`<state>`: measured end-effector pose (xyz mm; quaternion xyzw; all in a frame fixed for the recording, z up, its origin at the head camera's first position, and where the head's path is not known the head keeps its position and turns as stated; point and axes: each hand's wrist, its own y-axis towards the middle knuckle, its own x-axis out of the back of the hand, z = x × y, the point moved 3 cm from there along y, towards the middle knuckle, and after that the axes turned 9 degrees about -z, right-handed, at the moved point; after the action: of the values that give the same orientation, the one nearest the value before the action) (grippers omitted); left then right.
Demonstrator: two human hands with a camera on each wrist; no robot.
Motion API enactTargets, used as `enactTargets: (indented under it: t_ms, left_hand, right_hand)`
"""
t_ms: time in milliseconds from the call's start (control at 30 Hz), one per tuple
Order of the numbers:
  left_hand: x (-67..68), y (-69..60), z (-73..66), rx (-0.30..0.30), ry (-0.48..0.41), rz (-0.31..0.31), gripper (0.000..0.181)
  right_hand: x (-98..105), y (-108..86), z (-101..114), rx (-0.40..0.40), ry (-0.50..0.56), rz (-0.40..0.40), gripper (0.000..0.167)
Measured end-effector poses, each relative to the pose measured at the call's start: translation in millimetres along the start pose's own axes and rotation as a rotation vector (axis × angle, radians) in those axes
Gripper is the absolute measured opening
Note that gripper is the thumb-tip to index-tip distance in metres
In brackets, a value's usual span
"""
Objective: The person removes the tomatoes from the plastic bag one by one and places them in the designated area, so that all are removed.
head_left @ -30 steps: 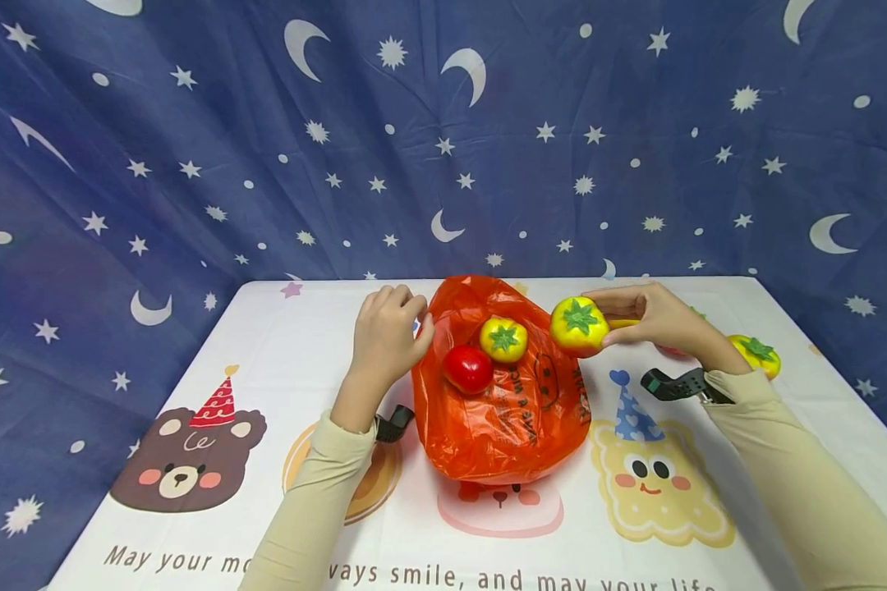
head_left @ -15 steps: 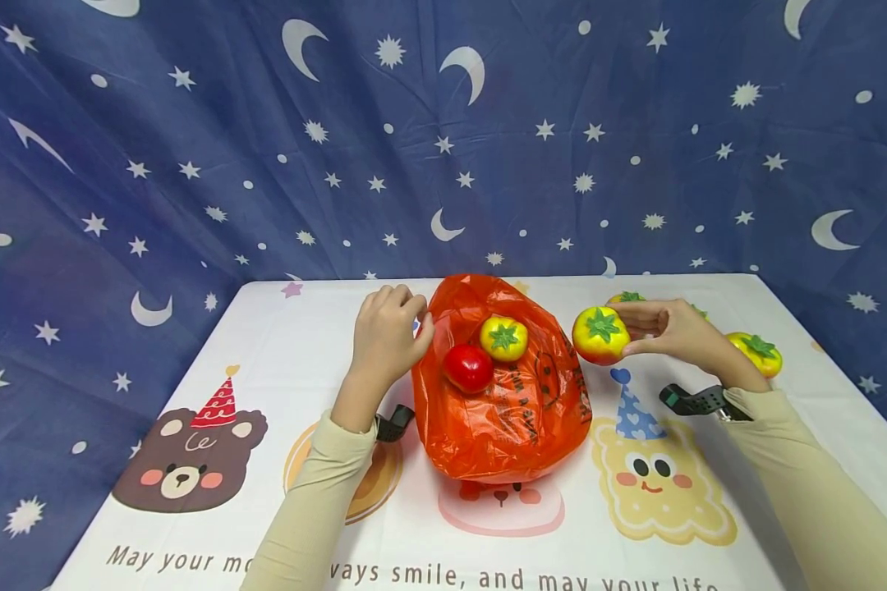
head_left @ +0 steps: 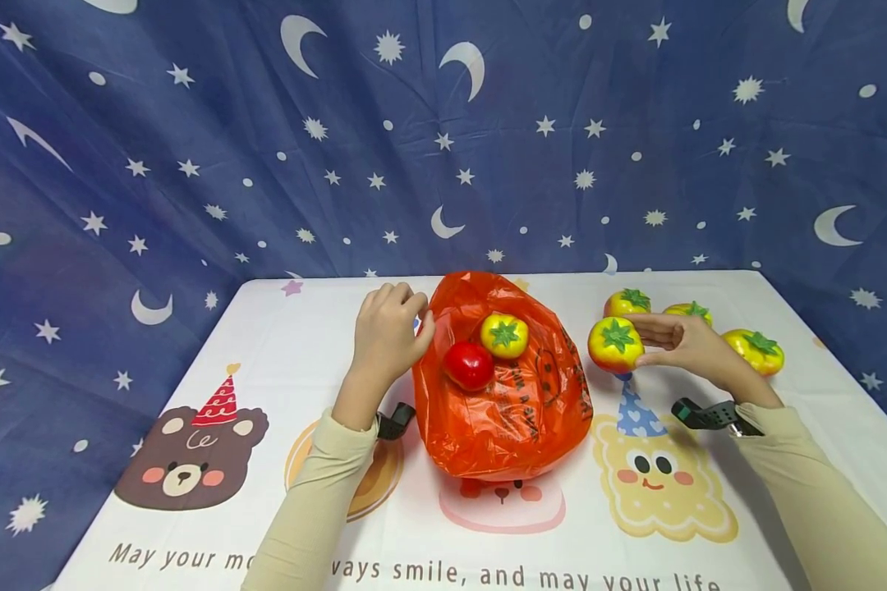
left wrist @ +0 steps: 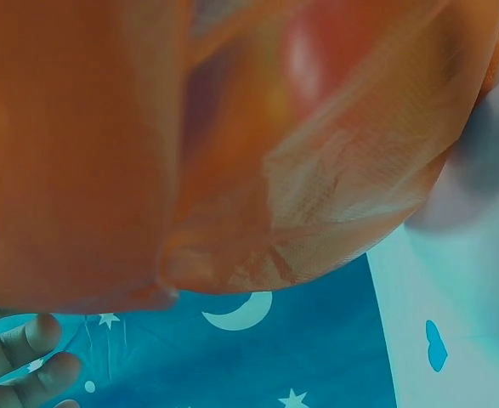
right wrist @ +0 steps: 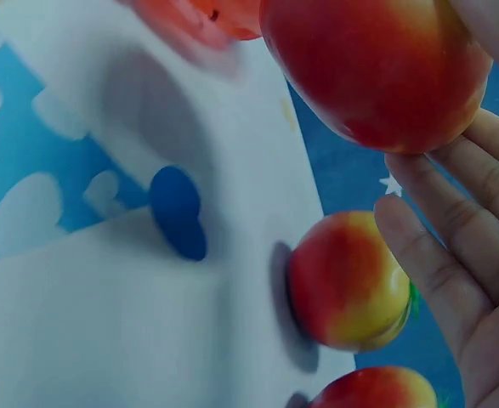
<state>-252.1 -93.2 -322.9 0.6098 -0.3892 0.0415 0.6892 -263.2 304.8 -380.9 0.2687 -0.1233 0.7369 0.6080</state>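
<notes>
Red bag (head_left: 480, 447) holds red fruit (head_left: 469, 366) beside yellow fruit (head_left: 504, 336).

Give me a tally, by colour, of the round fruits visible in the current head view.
Round yellow fruits with green leafy tops: 5 (1 in the right hand, 1 in the orange-red plastic bag, 3 on the white printed tablecloth)
Glossy round red fruit: 1 (in the bag)
Total: 6
</notes>
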Motion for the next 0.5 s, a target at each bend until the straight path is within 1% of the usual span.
enactTargets:
  t_ms: [67,300,500]
  left_hand:
    - [-0.1,0.1,0.1,-0.002,0.000,-0.004,0.010]
    - [-1.4,0.6,0.7,-0.008,0.003,-0.015,0.010]
    - [-1.4,0.4,0.9,-0.007,0.002,-0.018,0.010]
  right_hand:
    - [0,-1.0,-4,-0.016,-0.023,-0.006,0.069]
    - [-1,-3.3,-16,-0.036,-0.025,-0.026,0.067]
    - [0,-5.7,-23,-0.081,-0.075,-0.016,0.068]
